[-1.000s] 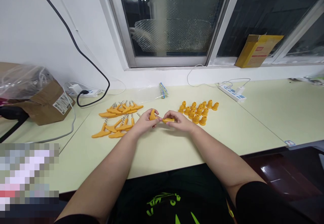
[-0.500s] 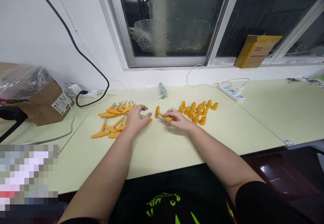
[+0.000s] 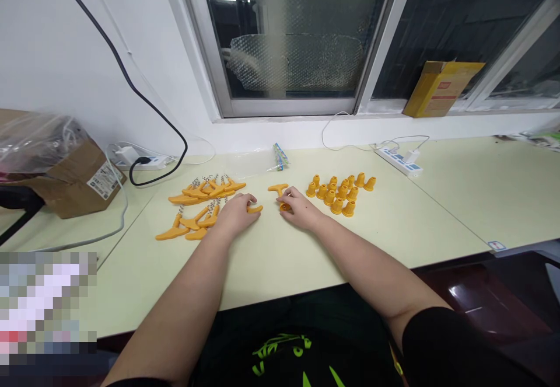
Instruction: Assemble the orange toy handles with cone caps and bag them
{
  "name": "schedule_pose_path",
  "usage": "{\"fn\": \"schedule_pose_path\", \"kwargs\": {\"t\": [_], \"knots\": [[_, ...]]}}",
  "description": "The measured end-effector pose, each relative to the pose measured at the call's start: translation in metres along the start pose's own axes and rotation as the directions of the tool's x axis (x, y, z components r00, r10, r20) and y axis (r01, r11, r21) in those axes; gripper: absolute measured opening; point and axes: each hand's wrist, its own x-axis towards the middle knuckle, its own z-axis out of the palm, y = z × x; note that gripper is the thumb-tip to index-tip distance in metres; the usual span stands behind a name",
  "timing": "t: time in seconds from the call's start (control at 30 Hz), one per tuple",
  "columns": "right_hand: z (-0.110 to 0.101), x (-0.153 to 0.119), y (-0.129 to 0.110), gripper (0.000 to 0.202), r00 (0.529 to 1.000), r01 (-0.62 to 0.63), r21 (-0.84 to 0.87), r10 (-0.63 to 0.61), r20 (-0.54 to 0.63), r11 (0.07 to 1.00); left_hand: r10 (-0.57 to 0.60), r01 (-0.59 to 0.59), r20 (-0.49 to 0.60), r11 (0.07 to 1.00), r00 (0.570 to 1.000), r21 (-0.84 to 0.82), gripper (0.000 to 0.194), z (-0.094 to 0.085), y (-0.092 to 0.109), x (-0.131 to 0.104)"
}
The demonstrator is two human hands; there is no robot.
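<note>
My left hand [image 3: 238, 215] is closed around a yellow T-handled corkscrew, and one end of its handle [image 3: 255, 209] pokes out past my fingertips. In my right hand [image 3: 300, 209] are a yellow cap [image 3: 285, 206] and another corkscrew [image 3: 278, 188], its T-shaped handle pointing away from me and its screw end out of sight. More yellow corkscrews [image 3: 172, 233] with bare metal spirals lie in two rows by my left hand. Beyond my right hand stands a group of yellow caps [image 3: 336, 205], tapered with wider bases.
A clear plastic bag [image 3: 254, 162] lies by the wall. Power strips stand on the left [image 3: 151, 163] and right [image 3: 399, 161] with cables. A cardboard box [image 3: 74, 182] is at the left, and a yellow carton [image 3: 441, 89] leans on the window.
My left hand has lowered and closed on the corkscrew handle beside it. My right hand has shifted slightly left, turning its corkscrew so the handle lies crosswise.
</note>
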Motion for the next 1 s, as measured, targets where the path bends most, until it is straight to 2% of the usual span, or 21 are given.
{"fn": "schedule_pose_path", "kwargs": {"t": [0.1, 0.17, 0.23, 0.33, 0.43, 0.53, 0.63, 0.73, 0.8, 0.9, 1.0], "knots": [[-0.003, 0.001, -0.003, 0.05, 1.0, 0.018, -0.059, -0.016, 0.025, 0.998, 0.046, -0.046, -0.007, 0.999, 0.999, -0.014, 0.026, 0.0, 0.002, -0.001], [-0.011, 0.0, -0.006, 0.052, 1.0, -0.005, -0.133, 0.003, -0.019, 0.991, 0.057, -0.058, -0.025, 0.998, 0.998, -0.03, 0.022, -0.002, 0.005, -0.002], [-0.022, -0.001, -0.007, 0.043, 0.985, -0.1, -0.239, 0.061, -0.162, 0.966, 0.052, -0.056, -0.058, 0.996, 0.997, -0.068, 0.021, -0.005, 0.009, -0.003], [-0.04, -0.005, -0.004, 0.03, 0.901, -0.267, -0.347, 0.105, -0.421, 0.899, 0.025, -0.06, -0.167, 0.977, 0.986, -0.203, 0.022, -0.011, 0.017, -0.005], [-0.048, -0.01, 0.007, 0.027, 0.846, -0.33, -0.376, 0.096, -0.524, 0.866, -0.062, -0.073, -0.313, 0.912, 0.948, -0.404, 0.026, -0.015, 0.024, -0.005], [-0.046, -0.011, 0.02, 0.023, 0.85, -0.347, -0.362, 0.128, -0.51, 0.865, -0.208, -0.073, -0.337, 0.747, 0.918, -0.661, 0.032, -0.014, 0.025, -0.002], [-0.042, -0.009, 0.026, 0.018, 0.86, -0.314, -0.364, 0.1, -0.501, 0.877, -0.302, -0.029, -0.213, 0.515, 0.929, -0.857, 0.035, -0.009, 0.023, 0.004], [-0.04, -0.005, 0.024, 0.011, 0.87, -0.259, -0.371, 0.048, -0.491, 0.892, -0.304, 0.013, -0.106, 0.366, 0.947, -0.93, 0.034, -0.004, 0.022, 0.007], [-0.04, -0.003, 0.019, 0.01, 0.893, -0.24, -0.37, 0.054, -0.447, 0.897, -0.293, 0.022, -0.074, 0.313, 0.953, -0.95, 0.036, -0.002, 0.023, 0.007], [-0.041, -0.002, 0.008, 0.01, 0.927, -0.187, -0.334, 0.054, -0.37, 0.924, -0.269, 0.031, -0.054, 0.301, 0.962, -0.953, 0.043, 0.0, 0.028, 0.005], [-0.042, -0.004, -0.002, 0.011, 0.945, -0.065, -0.168, 0.007, -0.326, 0.984, -0.222, 0.055, -0.012, 0.295, 0.975, -0.954, 0.051, 0.002, 0.033, 0.002]]}}
